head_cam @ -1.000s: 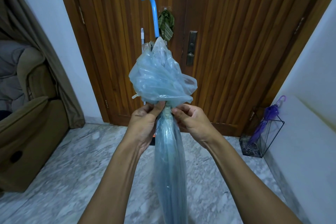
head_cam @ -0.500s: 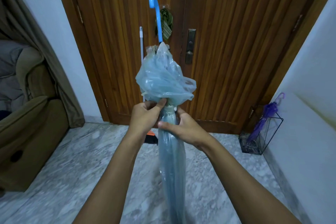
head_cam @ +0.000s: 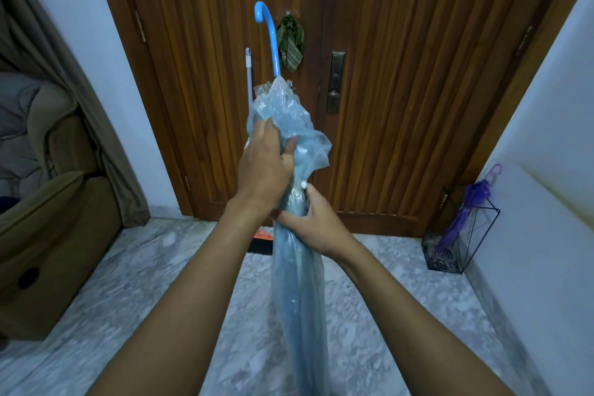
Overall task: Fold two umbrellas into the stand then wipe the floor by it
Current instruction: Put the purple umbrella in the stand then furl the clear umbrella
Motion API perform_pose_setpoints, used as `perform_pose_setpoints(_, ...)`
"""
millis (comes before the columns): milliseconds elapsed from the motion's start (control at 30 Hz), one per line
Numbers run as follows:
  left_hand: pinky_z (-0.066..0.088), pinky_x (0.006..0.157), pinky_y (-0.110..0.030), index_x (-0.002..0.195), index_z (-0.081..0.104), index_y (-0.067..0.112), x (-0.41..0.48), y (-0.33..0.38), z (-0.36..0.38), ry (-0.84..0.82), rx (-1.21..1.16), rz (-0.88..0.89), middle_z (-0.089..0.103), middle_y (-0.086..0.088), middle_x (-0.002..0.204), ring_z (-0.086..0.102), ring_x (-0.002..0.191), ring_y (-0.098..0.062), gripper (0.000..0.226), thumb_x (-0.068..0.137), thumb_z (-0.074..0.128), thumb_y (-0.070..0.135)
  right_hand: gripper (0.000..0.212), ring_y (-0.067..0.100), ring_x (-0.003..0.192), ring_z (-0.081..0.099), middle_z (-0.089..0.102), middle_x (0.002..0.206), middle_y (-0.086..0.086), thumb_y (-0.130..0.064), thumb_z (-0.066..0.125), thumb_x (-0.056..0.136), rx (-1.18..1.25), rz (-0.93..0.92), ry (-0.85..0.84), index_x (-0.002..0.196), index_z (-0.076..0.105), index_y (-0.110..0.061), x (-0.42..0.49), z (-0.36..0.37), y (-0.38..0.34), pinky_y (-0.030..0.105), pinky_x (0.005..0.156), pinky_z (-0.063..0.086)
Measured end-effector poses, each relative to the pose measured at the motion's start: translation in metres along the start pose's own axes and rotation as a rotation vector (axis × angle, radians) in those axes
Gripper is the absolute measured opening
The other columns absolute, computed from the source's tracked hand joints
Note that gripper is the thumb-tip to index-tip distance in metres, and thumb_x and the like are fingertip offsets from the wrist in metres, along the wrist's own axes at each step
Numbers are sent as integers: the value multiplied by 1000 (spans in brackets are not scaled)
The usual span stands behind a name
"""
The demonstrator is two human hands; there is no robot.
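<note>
Translucent blue plastic umbrella point(head_cam: 299, 267) stands mid-frame, left hand point(head_cam: 265, 167) bunching its loose canopy, right hand point(head_cam: 316, 223) clamping the shaft. Gathering folds evenly should help the strap close before the wire stand point(head_cam: 463, 235) at right.

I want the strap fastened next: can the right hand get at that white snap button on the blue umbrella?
Probably yes: the right hand grips the blue umbrella just below the white snap button, fingertips beside it, nothing between.
</note>
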State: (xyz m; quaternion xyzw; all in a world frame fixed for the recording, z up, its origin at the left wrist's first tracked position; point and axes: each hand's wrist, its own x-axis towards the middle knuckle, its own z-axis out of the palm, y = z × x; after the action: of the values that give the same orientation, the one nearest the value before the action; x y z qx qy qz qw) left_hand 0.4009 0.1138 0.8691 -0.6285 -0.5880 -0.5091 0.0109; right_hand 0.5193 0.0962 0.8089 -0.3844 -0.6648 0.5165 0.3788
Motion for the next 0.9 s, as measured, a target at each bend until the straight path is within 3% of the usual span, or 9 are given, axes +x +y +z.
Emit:
perform_pose_setpoints(200,55,79,-39,110,53,12,22,-8,8,-99,-32,56,55,-5,104,58,92,-17,20,92,53,5,50,9,98,68,66,110,-6,-32,76,84,-77,11,-13,125,49,-25,0,-4,5,35,90,57)
perform_pose_setpoints(367,48,68,-13,113,54,13,35,-5,12,-128,-134,30,59,-2,108,59,92,-8,19,94,55,10,41,7,98,67,66,108,-7,-35,68,92,-84,1,-1,125,48,-25,6,-12,8,25,81,55)
perform_pose_setpoints(467,50,66,-8,119,56,16,43,-8,18,-212,-222,-32,64,4,112,63,98,-6,26,95,59,24,36,6,94,67,67,105,-7,-37,66,93,-46,20,22,122,50,-23,9,-20,14,21,76,53)
perform_pose_setpoints(600,58,81,-22,126,54,26,53,-6,21,-478,-555,-108,66,7,114,67,104,-4,50,82,72,41,23,9,90,67,67,97,-8,-37,64,95,-22,42,141,113,55,-27,18,-51,27,30,81,53)
perform_pose_setpoints(733,53,79,-19,126,48,35,29,-2,67,-289,-737,-254,63,7,114,63,106,-7,41,88,64,42,12,7,84,67,68,92,-7,-30,62,98,39,42,264,109,56,-27,29,-105,29,29,79,53)
perform_pose_setpoints(800,50,79,-21,121,49,32,6,6,111,-347,-741,-428,62,5,115,62,109,-15,32,95,51,50,23,10,89,69,69,99,-2,-30,63,97,83,36,299,118,54,-26,36,-129,31,32,81,55)
perform_pose_setpoints(900,51,96,-41,129,57,25,-23,29,177,-640,-866,-572,68,-4,122,64,116,-22,67,88,35,74,48,17,105,69,66,117,4,-36,64,95,146,46,380,136,42,-22,48,-165,41,34,90,56)
